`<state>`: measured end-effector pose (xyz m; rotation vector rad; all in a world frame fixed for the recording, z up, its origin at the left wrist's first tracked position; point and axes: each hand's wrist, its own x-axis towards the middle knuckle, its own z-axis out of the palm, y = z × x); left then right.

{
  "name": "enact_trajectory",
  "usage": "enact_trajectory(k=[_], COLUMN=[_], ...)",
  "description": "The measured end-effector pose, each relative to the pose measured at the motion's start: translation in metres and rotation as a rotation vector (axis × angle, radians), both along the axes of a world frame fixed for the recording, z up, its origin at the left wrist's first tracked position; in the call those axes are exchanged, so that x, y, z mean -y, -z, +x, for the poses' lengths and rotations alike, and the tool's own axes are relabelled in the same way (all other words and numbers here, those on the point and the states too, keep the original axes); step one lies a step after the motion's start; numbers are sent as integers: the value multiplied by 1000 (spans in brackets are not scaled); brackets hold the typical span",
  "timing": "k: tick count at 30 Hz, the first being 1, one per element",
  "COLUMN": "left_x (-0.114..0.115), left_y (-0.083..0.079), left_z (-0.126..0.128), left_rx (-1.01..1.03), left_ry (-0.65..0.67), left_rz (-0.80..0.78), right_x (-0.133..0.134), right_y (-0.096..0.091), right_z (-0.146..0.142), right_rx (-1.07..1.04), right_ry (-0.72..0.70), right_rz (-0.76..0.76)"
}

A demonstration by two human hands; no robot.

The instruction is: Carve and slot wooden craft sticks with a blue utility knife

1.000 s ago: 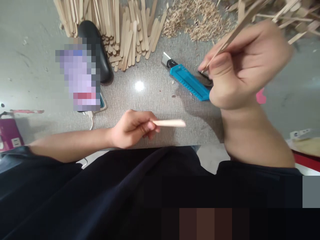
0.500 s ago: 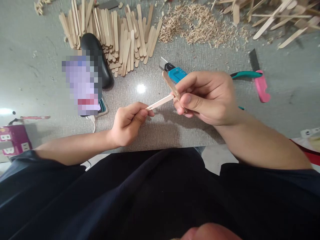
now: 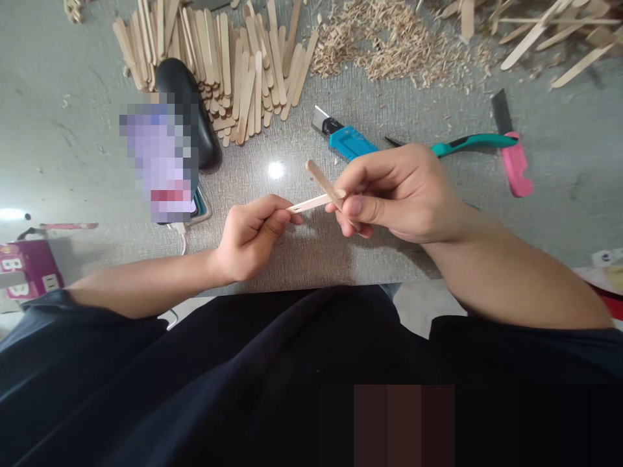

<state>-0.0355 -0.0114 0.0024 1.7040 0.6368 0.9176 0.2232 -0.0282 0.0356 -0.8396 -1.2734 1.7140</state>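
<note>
Between its thumb and fingers, my left hand pinches one end of a pale popsicle stick, which has a small slot near that grip. A second popsicle stick, tilted up to the left, is pinched in my right hand. The two sticks cross just in front of my right fingertips, and the pale one's far end shows past the crossing. Whether one passes through a slot in the other I cannot tell. A blue utility knife lies just beyond my right hand, its blade pointing away to the left.
Many popsicle sticks lie heaped at the back, beside wood shavings. Crossed sticks fill the back right. Teal-handled pliers touch a pink-handled knife. A black case, blurred phone and purple socket box are left.
My right hand has brought its stick a little left and down, so the crossing lies further along the pale stick, whose end now shows beyond it. My left hand stays nearly still.
</note>
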Motion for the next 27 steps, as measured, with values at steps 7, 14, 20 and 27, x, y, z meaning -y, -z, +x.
enact_trajectory(k=[7,14,20,27], left_x=[0,4,4,2], left_y=[0,3,7,5], left_z=[0,-1,-4,1], left_rx=[7,1,-10,45], left_ry=[65,133,155,137], left_rz=[51,-1,34,86], right_x=[-2,0,1,4], right_y=[4,6,6,7], right_z=[-7,-15,-16,-15], right_rx=[10,32,30,110], right_ry=[-119,-151,-136,-90], right_rz=[-45,-143,-136,-27])
